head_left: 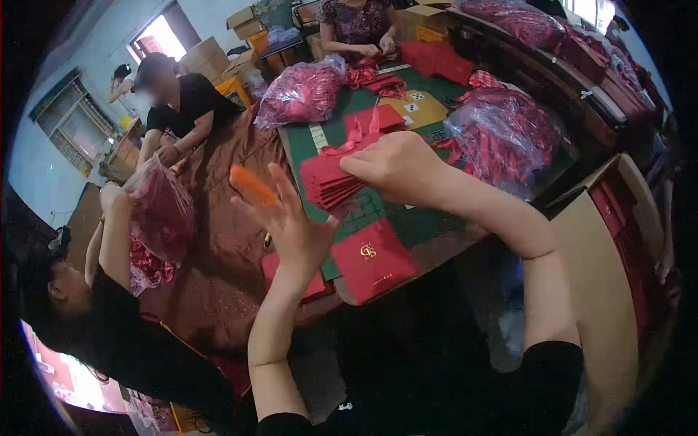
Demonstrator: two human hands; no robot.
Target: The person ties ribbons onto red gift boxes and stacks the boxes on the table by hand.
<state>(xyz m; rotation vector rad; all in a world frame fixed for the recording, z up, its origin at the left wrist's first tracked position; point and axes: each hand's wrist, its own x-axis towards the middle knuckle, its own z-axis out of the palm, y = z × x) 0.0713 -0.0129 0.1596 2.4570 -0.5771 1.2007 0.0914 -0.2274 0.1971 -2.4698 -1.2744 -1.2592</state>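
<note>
Just left of the right fingers [356,166] is a stack of gift bags [324,178]; nearer, below them, lies a single gift bag [374,267]. Behind-left sits a ribbon-filled sack [304,91]; rightward, another plastic sack [505,138]; farther right, nearer, a carton [595,276].

The flat red rectangular bag [374,267] looks like smooth matt paper, its gold printing shiny. The fanned stack of red folded bags [323,178] has the same papery finish. The red ribbon loops [367,131] seem to be satiny cloth, though blur leaves that uncertain. The bulging clear bag [502,134] is glossy, crinkled plastic; the tall tan box [596,291] is matt cardboard.
</note>
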